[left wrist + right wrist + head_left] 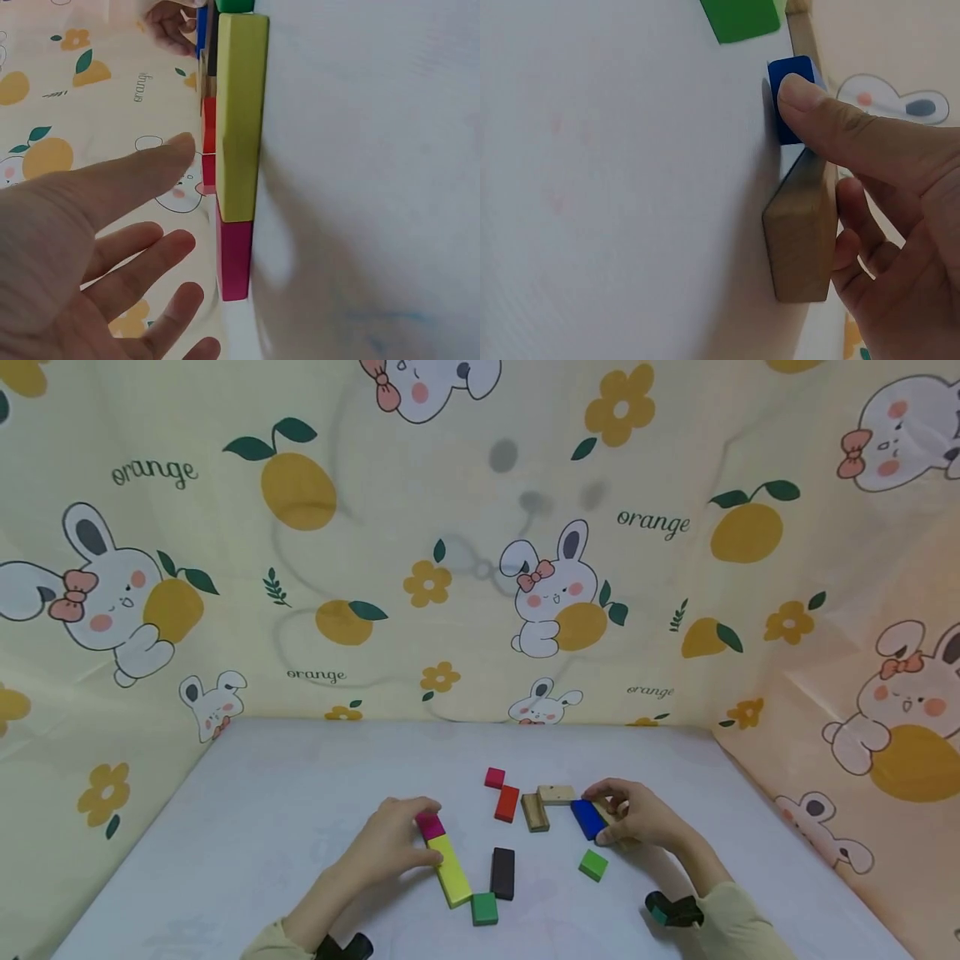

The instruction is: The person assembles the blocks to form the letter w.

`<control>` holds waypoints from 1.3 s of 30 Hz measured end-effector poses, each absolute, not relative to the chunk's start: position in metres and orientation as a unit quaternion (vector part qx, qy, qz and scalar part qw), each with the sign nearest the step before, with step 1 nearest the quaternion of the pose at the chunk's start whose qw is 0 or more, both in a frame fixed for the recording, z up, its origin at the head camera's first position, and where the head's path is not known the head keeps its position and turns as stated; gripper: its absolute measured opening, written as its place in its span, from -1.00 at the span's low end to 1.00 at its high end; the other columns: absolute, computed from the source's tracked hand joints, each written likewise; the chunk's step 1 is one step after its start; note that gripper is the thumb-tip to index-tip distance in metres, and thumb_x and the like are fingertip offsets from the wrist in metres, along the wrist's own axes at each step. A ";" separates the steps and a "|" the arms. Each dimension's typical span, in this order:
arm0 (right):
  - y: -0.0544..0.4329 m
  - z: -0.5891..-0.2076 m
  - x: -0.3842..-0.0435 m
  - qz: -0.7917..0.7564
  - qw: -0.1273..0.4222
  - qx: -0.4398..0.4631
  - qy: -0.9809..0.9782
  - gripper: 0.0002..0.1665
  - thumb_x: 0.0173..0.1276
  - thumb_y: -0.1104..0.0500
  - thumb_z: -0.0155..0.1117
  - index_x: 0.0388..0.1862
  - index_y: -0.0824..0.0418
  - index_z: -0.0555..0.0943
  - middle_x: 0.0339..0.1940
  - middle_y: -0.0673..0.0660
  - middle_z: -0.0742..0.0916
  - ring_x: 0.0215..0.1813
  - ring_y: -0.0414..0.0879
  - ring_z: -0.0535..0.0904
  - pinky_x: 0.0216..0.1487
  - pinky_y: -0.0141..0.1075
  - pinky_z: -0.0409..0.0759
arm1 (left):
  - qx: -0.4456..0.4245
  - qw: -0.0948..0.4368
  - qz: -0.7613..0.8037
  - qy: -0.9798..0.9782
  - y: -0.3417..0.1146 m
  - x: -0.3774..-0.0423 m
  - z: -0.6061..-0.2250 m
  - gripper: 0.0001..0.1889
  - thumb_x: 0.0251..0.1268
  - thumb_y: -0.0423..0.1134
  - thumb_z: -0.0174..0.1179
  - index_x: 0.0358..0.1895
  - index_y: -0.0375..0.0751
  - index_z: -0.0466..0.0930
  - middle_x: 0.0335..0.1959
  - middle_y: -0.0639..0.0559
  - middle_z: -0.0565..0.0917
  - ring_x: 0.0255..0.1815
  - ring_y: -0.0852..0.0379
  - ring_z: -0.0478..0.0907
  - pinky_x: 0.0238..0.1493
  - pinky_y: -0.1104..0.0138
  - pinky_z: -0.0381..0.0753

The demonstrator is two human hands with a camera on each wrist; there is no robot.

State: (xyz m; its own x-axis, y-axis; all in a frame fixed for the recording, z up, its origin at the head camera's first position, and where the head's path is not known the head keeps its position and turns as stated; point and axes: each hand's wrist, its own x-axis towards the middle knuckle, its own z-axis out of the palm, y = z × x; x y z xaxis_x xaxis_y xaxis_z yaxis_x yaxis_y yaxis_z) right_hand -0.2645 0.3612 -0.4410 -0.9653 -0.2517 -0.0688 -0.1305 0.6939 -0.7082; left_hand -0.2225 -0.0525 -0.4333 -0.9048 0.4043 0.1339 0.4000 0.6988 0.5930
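Observation:
My left hand (382, 843) hovers beside a yellow block (453, 875) and a magenta block (430, 826) laid end to end. In the left wrist view, its thumb and fingers are spread, with a gap between them and the blocks. The right hand (647, 817) pinches a blue block (587, 820) lengthwise, the thumb pressed on its near end, as the right wrist view also shows. Its other fingertips are at the far end. Beside the blue block, partly under this hand, lies a wooden block (799, 251).
Between the hands lie a dark brown block (503, 873), an orange-red block (507, 804), a small red block (494, 777) and two wooden blocks (535, 812). A green block (484, 909) meets the yellow one's near end. A light green block (593, 865) is nearer me than the blue one.

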 end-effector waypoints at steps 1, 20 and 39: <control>0.360 -0.440 -0.264 -0.374 0.079 -0.105 0.918 -0.27 -0.10 0.14 0.69 0.12 0.01 0.61 -0.02 0.03 0.62 -0.06 0.06 0.40 -0.11 -0.12 0.41 | 0.216 0.003 0.320 0.922 -0.053 -0.222 -0.434 -0.37 -0.12 -0.12 0.59 0.12 -0.18 0.61 -0.04 0.02 0.67 -0.01 -0.05 0.47 0.00 -0.01 0.51; 0.344 -0.442 -0.260 -0.352 0.048 -0.125 0.926 -0.22 -0.15 0.10 0.72 0.11 0.10 0.59 -0.03 0.00 0.65 -0.04 0.04 0.43 -0.01 -0.07 0.45 | 0.192 -0.002 0.325 0.926 -0.051 -0.223 -0.444 -0.43 -0.16 -0.11 0.61 0.02 -0.12 0.65 -0.19 0.13 0.65 -0.17 0.06 0.42 -0.16 0.11 0.44; 0.319 -0.431 -0.234 -0.419 -0.010 -0.080 0.904 -0.11 -0.10 0.10 0.70 0.24 0.24 0.50 -0.01 0.10 0.65 0.03 0.04 0.56 0.01 -0.15 0.61 | 0.189 0.015 0.353 0.916 -0.050 -0.223 -0.443 -0.44 -0.14 -0.14 0.60 0.02 -0.16 0.64 -0.13 0.07 0.67 -0.08 -0.02 0.49 -0.02 -0.01 0.52</control>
